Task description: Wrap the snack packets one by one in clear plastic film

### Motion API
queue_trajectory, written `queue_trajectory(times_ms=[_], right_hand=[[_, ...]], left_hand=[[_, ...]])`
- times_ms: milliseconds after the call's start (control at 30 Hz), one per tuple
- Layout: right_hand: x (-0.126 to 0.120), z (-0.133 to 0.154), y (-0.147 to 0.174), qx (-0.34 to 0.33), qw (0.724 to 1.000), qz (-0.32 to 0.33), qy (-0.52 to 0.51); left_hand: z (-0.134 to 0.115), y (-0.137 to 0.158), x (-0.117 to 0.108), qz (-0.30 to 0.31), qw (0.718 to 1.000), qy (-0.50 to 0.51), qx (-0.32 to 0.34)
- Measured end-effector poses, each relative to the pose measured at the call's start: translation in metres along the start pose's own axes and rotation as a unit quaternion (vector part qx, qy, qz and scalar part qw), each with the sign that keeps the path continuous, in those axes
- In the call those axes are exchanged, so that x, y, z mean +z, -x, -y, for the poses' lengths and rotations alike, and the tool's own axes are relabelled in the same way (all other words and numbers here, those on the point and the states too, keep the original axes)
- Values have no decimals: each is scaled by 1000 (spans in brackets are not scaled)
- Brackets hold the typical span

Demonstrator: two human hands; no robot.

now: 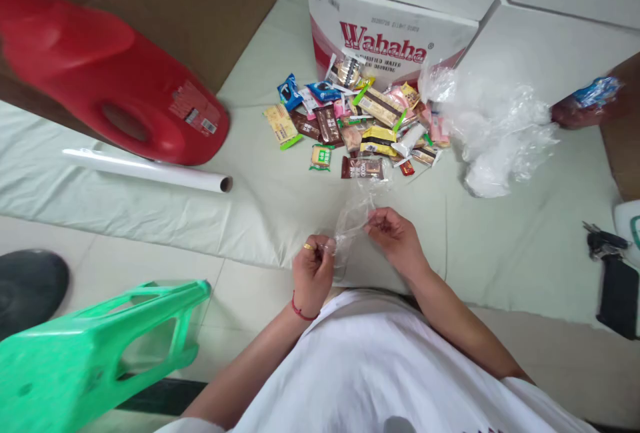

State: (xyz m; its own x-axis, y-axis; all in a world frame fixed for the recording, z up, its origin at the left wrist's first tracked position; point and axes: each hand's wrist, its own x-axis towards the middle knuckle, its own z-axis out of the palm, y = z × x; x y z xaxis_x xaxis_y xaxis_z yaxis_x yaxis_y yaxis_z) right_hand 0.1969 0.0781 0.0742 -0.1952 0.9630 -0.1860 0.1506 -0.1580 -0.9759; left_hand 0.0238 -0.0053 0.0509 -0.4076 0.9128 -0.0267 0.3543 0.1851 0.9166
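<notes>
Between my two hands stretches a clear plastic bag (351,221), thin and crinkled, hanging near the table's front edge. My left hand (314,265), with a ring and a red string bracelet, pinches its lower left side. On the other side, the fingers of my right hand (395,236) are closed on its upper right edge. Just beyond lies a pile of small wrapped snacks, among them a brown packet (361,168) close to the bag's far end, a green-and-white packet (321,157) and a yellow packet (379,141).
Behind the snacks stands a Wahaha carton (390,39). More crumpled clear bags (500,126) lie to the right. At left are a large red jug (110,79) and a white tube (150,169); a green stool (100,346) stands on the floor. Keys (605,241) rest far right.
</notes>
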Motion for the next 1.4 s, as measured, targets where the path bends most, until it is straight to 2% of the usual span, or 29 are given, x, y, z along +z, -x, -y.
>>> queue_trajectory(times_ms=[33, 100, 200, 267, 300, 367, 467, 533, 567, 667, 800, 867, 933, 1033, 1067, 1133, 1200, 1233, 1400], right_hand=[[3, 0, -4, -4, 1000, 19, 9], [8, 3, -6, -27, 998, 44, 37], [16, 13, -2, -68, 990, 79, 99], [19, 18, 1, -83, 982, 104, 137], [20, 20, 2, -86, 979, 111, 148], [17, 20, 3, -80, 981, 107, 142], [4, 12, 5, -47, 992, 63, 95], [-11, 2, 10, -12, 998, 20, 66], [-19, -4, 14, 7, 998, -1, 56], [-45, -22, 34, 58, 996, -50, 42], [-75, -39, 62, 112, 988, -71, 77], [-84, -35, 70, 108, 983, -67, 131], [-85, -20, 73, 47, 973, -100, 204], [-72, 15, 71, -148, 920, -207, 299], [-64, 26, 68, -211, 902, -209, 312], [-43, 41, 59, -284, 892, -123, 329], [-16, 41, 44, -275, 887, 13, 371], [-2, 36, 35, -263, 874, 47, 407], [55, 2, 2, -260, 818, 129, 497]], left_hand=[[1, 2, 0, -15, 1000, -21, 13], [0, 5, -1, -69, 989, -89, 98], [-12, 4, -5, -139, 939, -185, 254], [-22, -1, -9, -146, 921, -214, 291], [-27, -5, -11, -130, 924, -217, 286], [-33, -15, -15, -81, 953, -193, 218], [-30, -32, -20, -33, 996, -84, 17], [-22, -42, -22, -44, 994, -4, -97], [-17, -46, -23, -54, 990, 21, -129], [-4, -50, -28, -83, 983, 16, -161], [6, -42, -34, -89, 983, -87, -135], [8, -36, -35, -84, 982, -123, -118], [8, -31, -33, -75, 981, -138, -110], [7, -24, -28, -67, 982, -141, -110], [6, -22, -27, -66, 982, -140, -109], [5, -19, -26, -61, 983, -136, -106], [4, -16, -27, -53, 984, -134, -105], [3, -14, -29, -49, 984, -134, -106], [13, 1, -41, -17, 984, -120, -128]])
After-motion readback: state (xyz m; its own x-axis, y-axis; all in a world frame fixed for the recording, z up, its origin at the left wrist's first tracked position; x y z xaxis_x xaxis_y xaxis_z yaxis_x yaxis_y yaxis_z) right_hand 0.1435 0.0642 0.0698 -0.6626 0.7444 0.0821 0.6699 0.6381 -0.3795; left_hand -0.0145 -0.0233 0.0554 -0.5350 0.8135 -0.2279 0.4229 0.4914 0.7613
